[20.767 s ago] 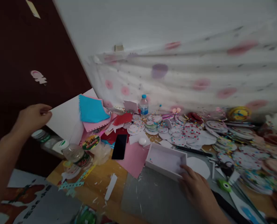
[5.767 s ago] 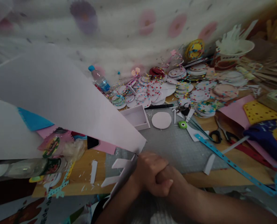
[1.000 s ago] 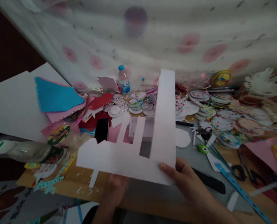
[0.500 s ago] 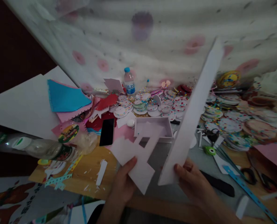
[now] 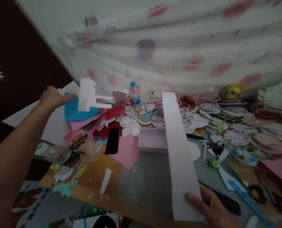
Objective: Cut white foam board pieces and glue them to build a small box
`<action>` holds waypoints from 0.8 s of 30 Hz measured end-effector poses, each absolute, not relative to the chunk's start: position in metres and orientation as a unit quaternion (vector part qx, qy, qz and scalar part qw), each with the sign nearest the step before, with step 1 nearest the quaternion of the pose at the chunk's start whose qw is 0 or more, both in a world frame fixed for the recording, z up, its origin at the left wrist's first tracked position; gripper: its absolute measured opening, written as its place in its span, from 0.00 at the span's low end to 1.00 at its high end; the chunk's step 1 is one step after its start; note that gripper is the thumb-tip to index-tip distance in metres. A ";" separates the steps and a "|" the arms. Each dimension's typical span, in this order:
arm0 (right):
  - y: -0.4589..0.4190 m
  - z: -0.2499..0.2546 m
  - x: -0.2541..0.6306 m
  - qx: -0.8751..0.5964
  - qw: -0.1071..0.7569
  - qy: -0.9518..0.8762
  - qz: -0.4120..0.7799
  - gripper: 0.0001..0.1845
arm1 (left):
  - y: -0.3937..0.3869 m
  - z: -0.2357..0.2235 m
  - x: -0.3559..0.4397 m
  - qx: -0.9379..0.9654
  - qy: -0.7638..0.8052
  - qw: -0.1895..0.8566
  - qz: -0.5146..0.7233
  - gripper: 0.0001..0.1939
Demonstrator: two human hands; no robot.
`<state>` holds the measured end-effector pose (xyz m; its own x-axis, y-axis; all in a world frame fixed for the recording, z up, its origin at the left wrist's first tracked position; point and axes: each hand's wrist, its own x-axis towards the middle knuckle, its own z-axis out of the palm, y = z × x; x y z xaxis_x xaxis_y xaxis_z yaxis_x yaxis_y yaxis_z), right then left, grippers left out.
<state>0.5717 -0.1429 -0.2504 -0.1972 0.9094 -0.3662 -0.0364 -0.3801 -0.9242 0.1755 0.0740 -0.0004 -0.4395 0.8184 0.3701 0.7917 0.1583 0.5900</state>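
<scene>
My right hand (image 5: 208, 202) grips the lower end of a long white paper strip (image 5: 180, 152), its thumb on the face. The strip stands upward over the grey mat (image 5: 145, 183) and hides part of a shallow white box (image 5: 152, 139). At the far left my left hand (image 5: 52, 98) is stretched out, fingers apart, its thumb pointing right. Just past the thumb is a white cut-out paper piece (image 5: 86, 95) with notches and a slot, in front of blue paper (image 5: 71, 109). A small gap shows between thumb and piece; whether it is in the air I cannot tell.
Decorated paper discs (image 5: 145, 115) are heaped at the back beside a water bottle (image 5: 135, 93). A phone (image 5: 112, 141) lies on pink paper. Scissors (image 5: 257, 193), a blue strip (image 5: 247, 199) and a black pen (image 5: 195, 136) lie right. Bottles (image 5: 60, 155) lie left.
My left hand has swung up and left, and the cut-out piece has left its grip. The long strip has tilted from leaning right to leaning slightly left. The view has shifted.
</scene>
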 end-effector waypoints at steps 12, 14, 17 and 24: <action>-0.150 -0.257 0.592 -0.503 0.183 -0.624 0.570 0.21 | -0.063 -0.162 0.296 0.480 0.576 0.525 0.402 0.30; -0.149 -0.255 0.591 -0.475 0.145 -0.662 0.561 0.19 | -0.076 -0.187 0.298 0.366 0.600 0.537 0.467 0.27; -0.146 -0.254 0.593 -0.482 0.155 -0.695 0.510 0.15 | -0.090 -0.211 0.291 0.237 0.614 0.536 0.528 0.22; -0.118 -0.260 0.616 -0.573 0.262 -0.746 0.216 0.14 | -0.131 -0.252 0.293 0.073 0.628 0.556 0.540 0.19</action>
<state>0.6160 -0.1180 -0.2599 -0.2052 0.9683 0.1426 0.7420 0.2489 -0.6225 0.2931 -0.1306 -0.2524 -0.3716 0.6923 -0.6186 -0.5091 0.4053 0.7593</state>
